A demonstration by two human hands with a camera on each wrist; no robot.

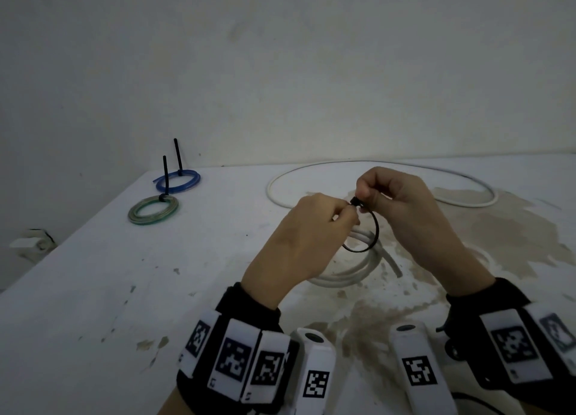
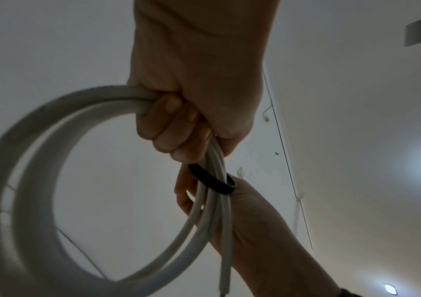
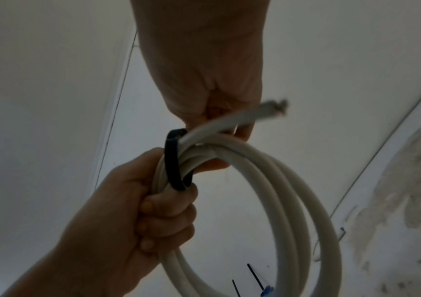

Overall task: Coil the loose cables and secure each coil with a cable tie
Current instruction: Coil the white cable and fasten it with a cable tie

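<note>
Currently threading a black cable tie (image 1: 369, 227) around a white coil (image 1: 349, 269), lifted just above the table (image 1: 156, 290) at centre, roughly 6 o'clock from the hands. Tie looped loose around the bundled strands (image 2: 214, 180), not cinched yet by the look of it. Left hand (image 1: 307, 237) curled round the coil, fingers (image 2: 168, 124) clamping the strands together so the loops cannot spring apart, thumb and forefinger also pinching the tie tail near the head. Right hand (image 1: 402, 202) at 1 o'clock of the left, fingers bent, pinching the tie head to steady it for the tail; whether it also grips the cable cannot tell. Cut cable end (image 3: 272, 109) sticking out past the right fingers. Probably mid-securing: tail goes through the head, then a pull tight.

Further out at 10 o'clock, far-left table corner: blue coil (image 1: 177, 181) and green coil (image 1: 153, 209), each with a black tie tail standing up, apparently done. At 1 o'clock behind the hands, a long white cable (image 1: 389, 178) lying uncoiled in a wide arc, likely next. Stained patch (image 1: 498, 227) on the tabletop under and right of the work. Marker-tagged wristbands (image 1: 237, 358) on both wrists at 6 o'clock.
</note>
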